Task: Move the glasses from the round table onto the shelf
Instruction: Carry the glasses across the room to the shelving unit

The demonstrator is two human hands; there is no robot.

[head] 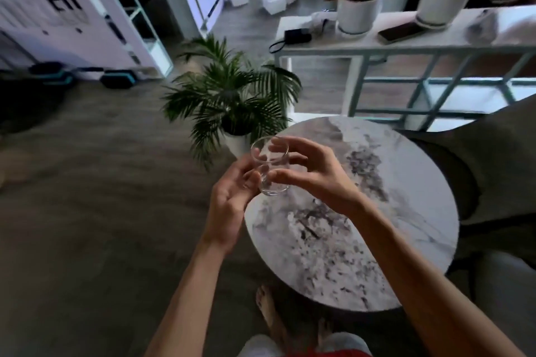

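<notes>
A clear drinking glass (274, 187) hangs tilted in the air over the left edge of the round marble table (406, 211). My right hand (316, 180) grips it from the right, thumb low on the wall and fingers near the rim. From the lower left, my left hand (229, 200) cups it, fingers curled against the wall. No other glass shows on the table. The white shelf (362, 48) stands behind the table at the upper right.
The shelf top bears two potted plants (359, 9), a phone (401, 32) and a black pouch (297, 36). A palm in a white pot (232, 101) stands on the floor left of the table. A grey seat (493, 159) adjoins the table's right side.
</notes>
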